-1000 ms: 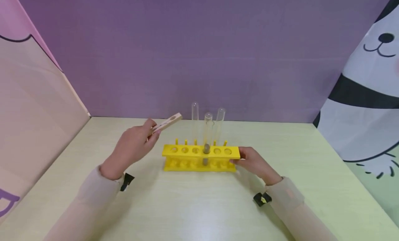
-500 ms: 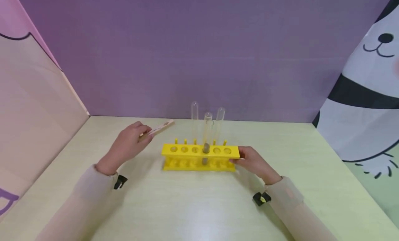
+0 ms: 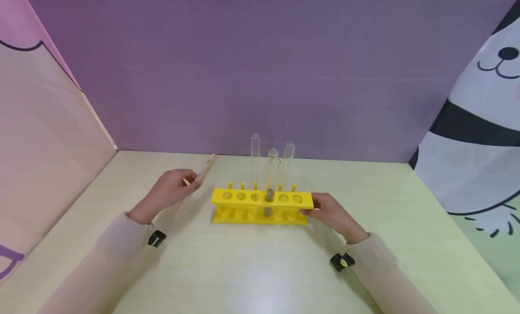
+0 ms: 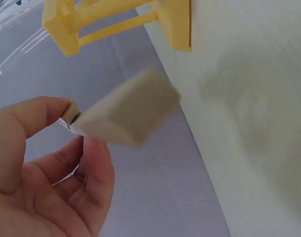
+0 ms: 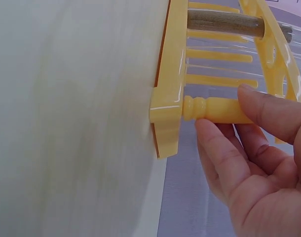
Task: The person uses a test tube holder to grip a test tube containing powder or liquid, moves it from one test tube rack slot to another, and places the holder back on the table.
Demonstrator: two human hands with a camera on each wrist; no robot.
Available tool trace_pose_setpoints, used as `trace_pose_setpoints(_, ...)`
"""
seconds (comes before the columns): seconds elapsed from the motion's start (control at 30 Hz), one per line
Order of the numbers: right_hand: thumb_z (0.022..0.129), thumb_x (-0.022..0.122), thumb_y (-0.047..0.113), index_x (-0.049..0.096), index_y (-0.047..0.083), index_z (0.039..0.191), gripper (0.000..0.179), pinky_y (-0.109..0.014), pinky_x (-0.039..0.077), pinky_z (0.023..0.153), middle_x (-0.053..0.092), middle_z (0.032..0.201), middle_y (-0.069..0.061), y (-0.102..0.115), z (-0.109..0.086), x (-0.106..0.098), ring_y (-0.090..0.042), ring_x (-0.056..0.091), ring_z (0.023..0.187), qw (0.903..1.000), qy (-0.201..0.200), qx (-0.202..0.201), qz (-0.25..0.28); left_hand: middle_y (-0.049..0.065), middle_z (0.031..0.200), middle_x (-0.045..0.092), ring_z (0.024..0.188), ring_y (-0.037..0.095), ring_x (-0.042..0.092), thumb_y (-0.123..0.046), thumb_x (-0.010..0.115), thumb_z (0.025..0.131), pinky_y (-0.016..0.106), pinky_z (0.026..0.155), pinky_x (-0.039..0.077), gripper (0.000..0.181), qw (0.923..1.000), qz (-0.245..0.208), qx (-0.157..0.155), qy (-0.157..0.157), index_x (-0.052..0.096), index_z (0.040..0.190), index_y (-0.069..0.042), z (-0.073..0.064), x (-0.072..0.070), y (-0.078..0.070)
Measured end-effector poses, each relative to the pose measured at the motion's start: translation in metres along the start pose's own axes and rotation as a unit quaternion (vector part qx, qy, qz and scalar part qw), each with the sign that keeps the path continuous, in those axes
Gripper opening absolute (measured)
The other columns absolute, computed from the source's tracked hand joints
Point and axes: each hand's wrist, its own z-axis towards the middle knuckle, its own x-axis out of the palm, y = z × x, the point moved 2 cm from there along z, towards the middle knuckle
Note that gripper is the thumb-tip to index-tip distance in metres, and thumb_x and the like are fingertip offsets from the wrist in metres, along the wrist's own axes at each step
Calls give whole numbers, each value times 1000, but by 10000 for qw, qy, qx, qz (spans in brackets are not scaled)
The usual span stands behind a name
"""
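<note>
My left hand (image 3: 172,190) pinches a wooden test tube holder (image 3: 208,166) between thumb and fingers, raised left of the yellow test tube rack (image 3: 221,196). In the left wrist view the holder's near end is blurred, and a bit of its spring shows by the fingertips. At the rack's right end, my right hand (image 3: 331,212) grips the end post (image 5: 222,109), thumb on one side and fingers on the other. One upright test tube (image 3: 272,169) stands in a rack hole with grey-brown matter (image 5: 224,22) in its bottom. The rack sits on the table.
Two clear test tubes, one on the left (image 3: 255,154) and one on the right (image 3: 289,154), stand upside down along the rack's back row of pegs. A purple wall (image 3: 260,79) rises behind the pale table (image 3: 243,269). Printed panels flank both sides.
My left hand has moved left and down with the test tube holder, away from the tubes. The holder now points more steeply upward. My right hand and the rack have stayed put.
</note>
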Motion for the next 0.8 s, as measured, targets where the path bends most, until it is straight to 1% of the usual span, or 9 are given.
trace_pose_setpoints(0.07,90,63,9,59,-4,118,31,-40,47,89,62,117,-17,0,0,-1,-23,57,101,10000,-24,8,-1,7,86,64,63,16,52,-21,62,91,29,58,44,18,10000,-24,-69,-28,65,94,-3,1,1,2)
trace_pose_setpoints(0.17,90,63,9,59,-4,118,31,-39,47,89,63,117,-16,-1,0,-1,-22,58,100,10000,-32,27,29,7,87,64,64,16,54,-23,63,90,28,59,45,19,9997,-45,-225,53,64,94,-4,3,5,4)
trace_pose_setpoints(0.27,90,63,8,60,-3,117,30,-38,47,89,63,116,-15,-2,0,0,-22,58,99,10000,-41,3,77,6,86,63,64,16,54,-26,63,90,28,59,45,21,9986,-33,-439,285,64,93,-5,3,8,6)
trace_pose_setpoints(0.37,89,63,8,60,-4,116,30,-39,47,89,64,114,-15,-3,0,1,-23,58,100,9999,-29,-88,118,6,85,62,64,16,54,-26,63,90,28,59,45,23,9971,16,-549,529,63,92,-3,3,11,5)
trace_pose_setpoints(0.47,89,63,8,60,-4,116,29,-40,47,90,64,113,-15,-2,-1,2,-23,59,100,9998,-22,-128,149,6,81,61,63,16,54,-24,65,89,27,58,45,22,9948,-45,-719,726,62,91,-2,3,14,4)
trace_pose_setpoints(0.67,89,63,8,61,-2,116,29,-37,47,89,65,114,-13,-1,-2,2,-20,59,99,9998,-23,-29,174,6,72,58,59,16,54,-19,66,88,26,55,45,20,9883,-264,-1120,1000,59,87,-1,4,21,4)
trace_pose_setpoints(0.8,89,63,7,61,-2,116,28,-36,47,89,65,114,-13,-1,-1,2,-20,59,100,9998,-33,4,173,7,69,58,57,16,53,-20,67,88,25,54,45,22,9854,-245,-1271,1109,56,86,-1,5,25,3)
